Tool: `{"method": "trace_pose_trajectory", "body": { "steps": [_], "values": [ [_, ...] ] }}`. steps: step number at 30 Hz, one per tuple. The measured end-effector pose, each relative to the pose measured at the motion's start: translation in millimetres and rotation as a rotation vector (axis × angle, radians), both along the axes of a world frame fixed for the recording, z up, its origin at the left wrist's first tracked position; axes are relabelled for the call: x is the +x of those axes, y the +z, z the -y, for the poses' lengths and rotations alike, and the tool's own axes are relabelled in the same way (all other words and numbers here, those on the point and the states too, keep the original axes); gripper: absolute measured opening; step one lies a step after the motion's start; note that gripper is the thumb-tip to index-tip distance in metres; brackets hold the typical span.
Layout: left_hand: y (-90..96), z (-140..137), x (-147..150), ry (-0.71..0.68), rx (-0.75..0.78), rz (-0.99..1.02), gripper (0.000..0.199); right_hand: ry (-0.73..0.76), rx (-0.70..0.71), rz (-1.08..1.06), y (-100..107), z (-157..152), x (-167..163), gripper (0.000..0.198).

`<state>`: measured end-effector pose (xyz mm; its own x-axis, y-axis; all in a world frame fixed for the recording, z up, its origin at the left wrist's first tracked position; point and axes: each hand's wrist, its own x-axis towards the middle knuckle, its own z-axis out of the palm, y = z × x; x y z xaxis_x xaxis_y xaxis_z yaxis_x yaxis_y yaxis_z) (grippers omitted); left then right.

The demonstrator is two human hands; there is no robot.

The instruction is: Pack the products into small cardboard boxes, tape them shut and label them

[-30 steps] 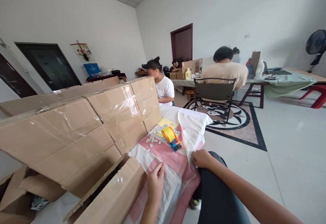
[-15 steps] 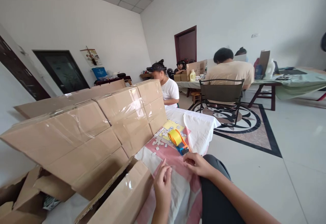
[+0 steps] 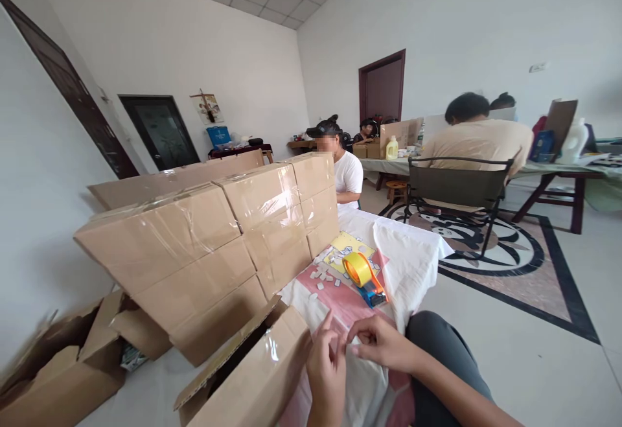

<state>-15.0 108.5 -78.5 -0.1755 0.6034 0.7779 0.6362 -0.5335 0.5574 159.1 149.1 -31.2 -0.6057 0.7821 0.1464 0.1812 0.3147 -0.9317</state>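
Observation:
My left hand is raised over the cloth beside an open cardboard box; its index finger points up and the others bend loosely. Close by on its right, my right hand has its fingers curled in, their tips near my left thumb. Anything between those curled fingers is too small or hidden to make out. Beyond both hands a tape dispenser with a yellow roll lies on the patterned cloth. Several small pale pieces are scattered to its left.
Taped cardboard boxes are stacked along the left. Another open box stands lower left. Across the table sits a person in a white shirt. Behind, at right, another person sits in a dark chair by a long table.
My hands have come closer together, with the right hand's fingers now near the left thumb. The view has turned left, so the surroundings sit further right.

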Motion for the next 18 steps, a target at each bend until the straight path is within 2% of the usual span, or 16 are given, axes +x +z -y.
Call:
{"method": "trace_pose_trajectory", "body": {
  "steps": [3,6,12,14,17,18],
  "values": [
    [3.2,2.4,-5.3,0.076,0.107,-0.035,0.013,-0.047,0.003,0.043,12.5,-3.0,-14.0,0.017],
    [4.8,5.5,-10.2,0.178,0.18,-0.033,0.019,-0.035,-0.015,0.025,20.6,-8.1,-24.0,0.013],
    [-0.1,12.5,-15.9,0.337,0.281,-0.118,0.029,-0.014,-0.056,0.097,15.6,-3.0,-33.6,0.007],
    [1.1,22.2,-19.4,0.409,0.235,-0.169,0.023,0.0,-0.121,0.083,9.2,0.2,-36.7,0.007],
    [11.2,47.8,-25.0,0.492,0.048,-0.269,0.003,0.104,-0.286,0.05,2.8,4.5,-40.0,0.006],
    [16.4,57.8,-26.3,0.516,0.002,-0.286,0.007,0.139,-0.338,0.033,2.6,6.1,-40.4,0.004]
  ]
}}
